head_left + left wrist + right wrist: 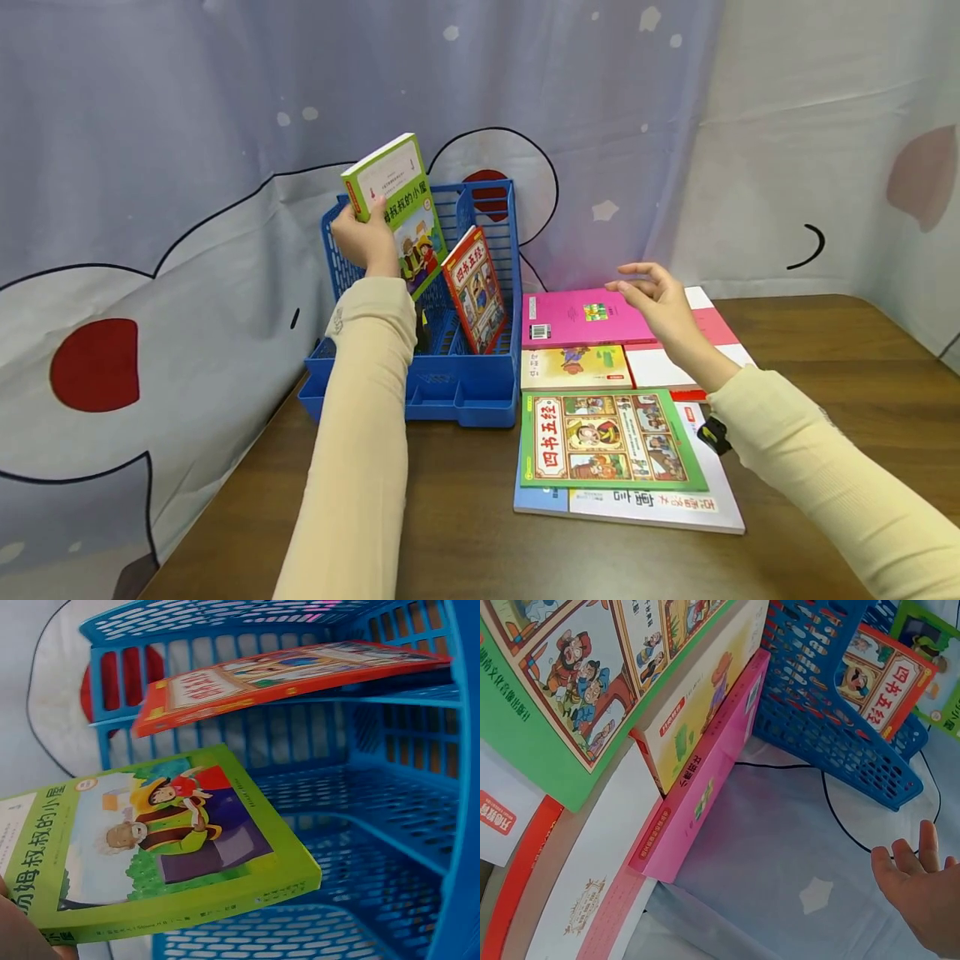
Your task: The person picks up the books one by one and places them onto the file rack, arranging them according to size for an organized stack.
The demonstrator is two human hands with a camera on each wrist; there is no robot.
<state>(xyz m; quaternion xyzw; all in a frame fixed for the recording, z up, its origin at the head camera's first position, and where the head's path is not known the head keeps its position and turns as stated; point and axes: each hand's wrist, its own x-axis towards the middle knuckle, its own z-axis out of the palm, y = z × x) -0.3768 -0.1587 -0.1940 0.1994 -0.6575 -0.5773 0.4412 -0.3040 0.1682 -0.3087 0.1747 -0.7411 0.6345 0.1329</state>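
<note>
Green storybook (422,246) tilts at left part of blue rack (487,413), gripped by left hand (367,237); red book (476,292) leans in rack, to storybook's right; right hand (660,304) hangs near pink book (566,315), fingers loosely bent, apart from thumb; panelled book (611,442) lies atop white book (675,507).

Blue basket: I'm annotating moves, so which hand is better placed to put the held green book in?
Probably the left hand: it grips the green book at the blue basket, while the right hand is empty and farther away.
</note>
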